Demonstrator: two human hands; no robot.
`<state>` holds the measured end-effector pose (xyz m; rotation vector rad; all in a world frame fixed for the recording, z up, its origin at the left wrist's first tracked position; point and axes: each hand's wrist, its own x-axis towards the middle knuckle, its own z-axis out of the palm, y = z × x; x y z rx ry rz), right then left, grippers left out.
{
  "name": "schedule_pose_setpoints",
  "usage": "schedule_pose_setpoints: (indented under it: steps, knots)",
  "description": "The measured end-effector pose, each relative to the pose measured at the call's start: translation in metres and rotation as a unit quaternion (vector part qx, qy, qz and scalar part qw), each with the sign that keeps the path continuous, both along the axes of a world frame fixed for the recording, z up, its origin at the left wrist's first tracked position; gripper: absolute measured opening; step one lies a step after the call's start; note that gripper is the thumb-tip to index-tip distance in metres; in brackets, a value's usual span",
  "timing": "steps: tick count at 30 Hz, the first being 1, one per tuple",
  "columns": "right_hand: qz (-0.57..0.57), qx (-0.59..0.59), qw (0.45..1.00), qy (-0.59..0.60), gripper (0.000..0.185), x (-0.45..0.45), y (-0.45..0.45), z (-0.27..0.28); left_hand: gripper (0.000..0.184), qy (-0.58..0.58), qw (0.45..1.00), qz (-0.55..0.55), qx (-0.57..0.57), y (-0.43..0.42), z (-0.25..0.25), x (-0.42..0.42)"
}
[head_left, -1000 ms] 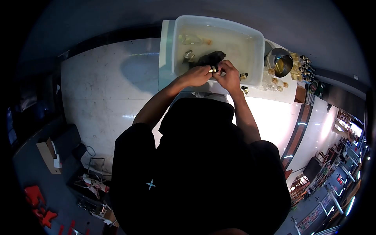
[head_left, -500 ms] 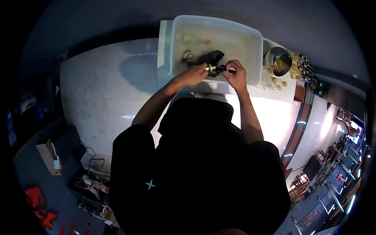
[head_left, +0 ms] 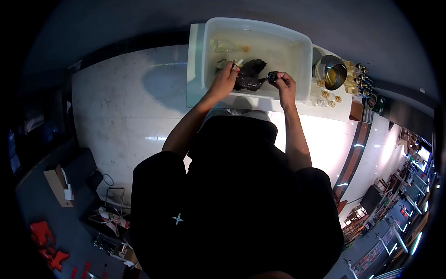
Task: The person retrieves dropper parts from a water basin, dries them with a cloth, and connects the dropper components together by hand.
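Over a translucent plastic tub point(head_left: 310, 65) with shallow cloudy liquid, both my hands are at work. My left hand point(head_left: 224, 83) is closed on a small pale fitting point(head_left: 238, 63) with a light, brass-toned collar. At the right, my right hand point(head_left: 286, 87) pinches a small round black cap-like piece point(head_left: 272, 76). Between the hands, a wet dark cloth point(head_left: 253, 69) lies bunched in the tub. A clear glass bottle point(head_left: 223, 46) with an orange-brown neck end rests on its side near the back wall. Another small fitting point(head_left: 220, 63) is partly hidden behind my left hand.
The tub stands on a white table point(head_left: 343, 110). Right of it are a shiny metal pot point(head_left: 335, 65), several small glass bottles with tan rims point(head_left: 331, 103), and several bottles with dark-tipped tops point(head_left: 360, 76). An open cardboard box point(head_left: 58, 186) sits at lower left.
My hands have moved apart. The left went up and left with the pale fitting; the right still holds the black piece, now turned with its round end showing.
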<state>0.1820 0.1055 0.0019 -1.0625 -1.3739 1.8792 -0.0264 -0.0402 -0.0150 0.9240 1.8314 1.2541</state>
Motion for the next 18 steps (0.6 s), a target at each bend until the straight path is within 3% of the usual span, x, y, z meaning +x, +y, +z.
schedule_pose_setpoints:
  steps: [8, 14, 18]
  knots:
    - [-0.001, -0.031, 0.999, 0.033, 0.013, -0.002, -0.002, 0.009, 0.019, -0.112, 0.969, 0.176, 0.134, 0.004, -0.023, -0.003]
    - [-0.026, -0.127, 0.981, 0.142, 0.016, -0.003, -0.006, 0.016, 0.023, -0.102, 0.967, 0.168, 0.165, 0.002, -0.005, -0.004]
    - [-0.062, -0.248, 0.925, 0.281, 0.023, -0.004, -0.002, 0.022, 0.025, -0.092, 0.97, 0.162, 0.153, 0.001, 0.0, -0.004]
